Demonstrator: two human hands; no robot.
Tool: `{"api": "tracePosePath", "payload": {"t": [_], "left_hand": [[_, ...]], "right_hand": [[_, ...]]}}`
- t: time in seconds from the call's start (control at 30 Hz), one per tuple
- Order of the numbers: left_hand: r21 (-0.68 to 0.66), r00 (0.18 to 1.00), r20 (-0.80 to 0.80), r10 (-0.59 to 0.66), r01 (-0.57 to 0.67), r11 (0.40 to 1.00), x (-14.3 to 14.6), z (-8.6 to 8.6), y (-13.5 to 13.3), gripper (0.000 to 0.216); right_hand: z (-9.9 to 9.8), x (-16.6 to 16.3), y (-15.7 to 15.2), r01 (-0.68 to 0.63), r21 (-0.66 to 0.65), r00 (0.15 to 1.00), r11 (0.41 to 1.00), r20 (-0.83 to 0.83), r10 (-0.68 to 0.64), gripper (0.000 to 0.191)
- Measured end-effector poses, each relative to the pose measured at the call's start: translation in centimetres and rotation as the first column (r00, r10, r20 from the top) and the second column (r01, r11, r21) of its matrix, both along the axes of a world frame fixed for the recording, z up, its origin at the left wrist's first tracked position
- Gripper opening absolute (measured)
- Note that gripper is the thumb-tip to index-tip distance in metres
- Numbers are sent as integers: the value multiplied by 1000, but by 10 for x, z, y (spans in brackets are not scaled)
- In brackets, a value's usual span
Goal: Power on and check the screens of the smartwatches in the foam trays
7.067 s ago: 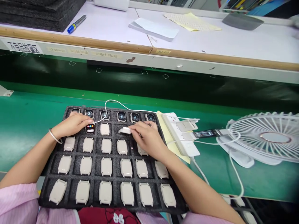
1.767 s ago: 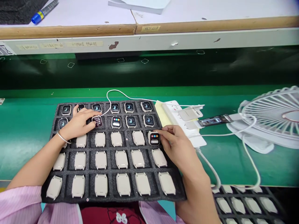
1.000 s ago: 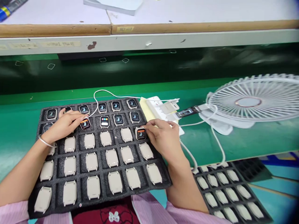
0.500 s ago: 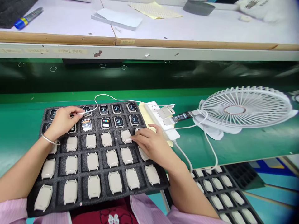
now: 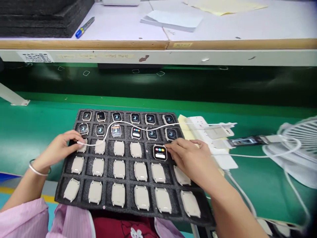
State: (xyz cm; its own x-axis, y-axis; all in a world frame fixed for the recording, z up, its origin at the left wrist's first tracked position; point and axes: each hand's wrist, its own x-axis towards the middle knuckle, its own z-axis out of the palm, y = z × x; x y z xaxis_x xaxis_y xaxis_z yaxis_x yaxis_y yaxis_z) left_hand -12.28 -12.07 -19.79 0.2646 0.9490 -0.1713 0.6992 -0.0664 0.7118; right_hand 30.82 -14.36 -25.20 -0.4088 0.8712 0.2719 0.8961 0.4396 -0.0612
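Observation:
A black foam tray [image 5: 83, 202] on my lap holds rows of beige watches. The two far rows lie face up with lit screens, and the near rows lie face down. My left hand [image 5: 59, 148] pinches the plug end of a white cable [image 5: 138, 127] against the leftmost watch [image 5: 81, 145] of the third row. My right hand [image 5: 192, 157] grips the right edge of a lit watch [image 5: 159, 152] that lies face up in the third row and shows coloured dots.
A white power strip [image 5: 210, 138] with chargers and a USB meter [image 5: 241, 141] lies right of the tray on the green belt [image 5: 29, 122]. A white fan [image 5: 298, 148] stands at far right. The raised bench behind carries a blue marker [image 5: 84, 27], papers [image 5: 173, 19] and stacked black foam [image 5: 37, 15].
My left hand carried the cable end from the second row down to the third row's left end. A watch by my right hand now lies face up and lit. The view swung left.

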Motion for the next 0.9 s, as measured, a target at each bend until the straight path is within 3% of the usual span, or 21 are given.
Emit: {"api": "tracePosePath", "payload": {"t": [0.17,0.4,0.5,0.63,0.7,0.9], "left_hand": [[98,953,-277,-124,156,983,-8,-18,-18,28],[277,791,-590,-161,386,880,-6,-15,-14,29],[274,810,-552,-199,401,874,-5,-8,-8,27],[124,945,-315,-85,130,984,-18,-2,4,42],[47,978,-208,-14,24,999,-25,-3,10,44],[-20,980,-164,-110,109,994,-20,-7,13,49]], "right_hand": [[2,-7,7,-15,-28,1000,999,21,15,27],[10,-12,3,34,-65,998,997,56,-30,25],[9,-13,2,66,-76,997,995,40,-63,24],[6,-15,2,89,-59,996,994,20,-88,24],[4,-17,2,103,-49,995,994,10,-102,25],[-3,-21,-1,163,-2,985,987,-56,-162,22]]}}
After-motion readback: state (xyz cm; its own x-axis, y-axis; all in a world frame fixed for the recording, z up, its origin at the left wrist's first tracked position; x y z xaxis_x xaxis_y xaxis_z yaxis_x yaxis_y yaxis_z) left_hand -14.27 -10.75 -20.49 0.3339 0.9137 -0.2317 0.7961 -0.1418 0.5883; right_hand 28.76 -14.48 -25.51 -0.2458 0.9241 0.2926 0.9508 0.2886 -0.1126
